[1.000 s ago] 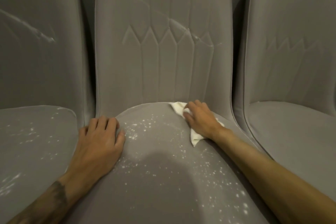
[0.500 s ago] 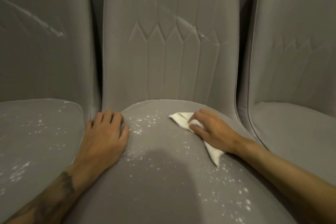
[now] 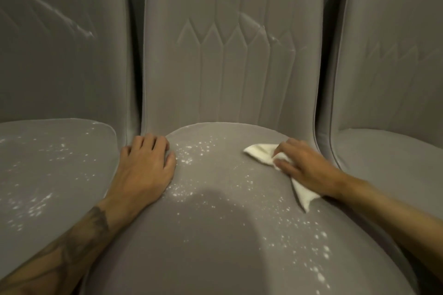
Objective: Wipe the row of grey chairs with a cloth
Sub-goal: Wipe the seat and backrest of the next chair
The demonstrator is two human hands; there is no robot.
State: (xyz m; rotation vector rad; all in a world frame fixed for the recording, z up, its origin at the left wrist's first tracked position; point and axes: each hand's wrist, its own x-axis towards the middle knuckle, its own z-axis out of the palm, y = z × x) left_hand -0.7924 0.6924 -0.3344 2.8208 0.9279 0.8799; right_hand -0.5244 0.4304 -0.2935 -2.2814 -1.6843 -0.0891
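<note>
Middle chair (image 3: 215, 235): smooth grey upholstery with stitched pointed panels; white specks (image 3: 189, 153) are dotting its rounded seat.
Cloth (image 3: 260, 152): white and crumpled, lying on the seat's rear right.
Right hand (image 3: 304, 167): fingers are curling over the cloth, gripping it.
Left hand (image 3: 146, 172): resting flat, fingers relaxed, on the seat's left edge.

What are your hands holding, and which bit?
The right hand grips the white cloth around its middle. The left hand holds nothing; it rests on the grey chair seat.
</note>
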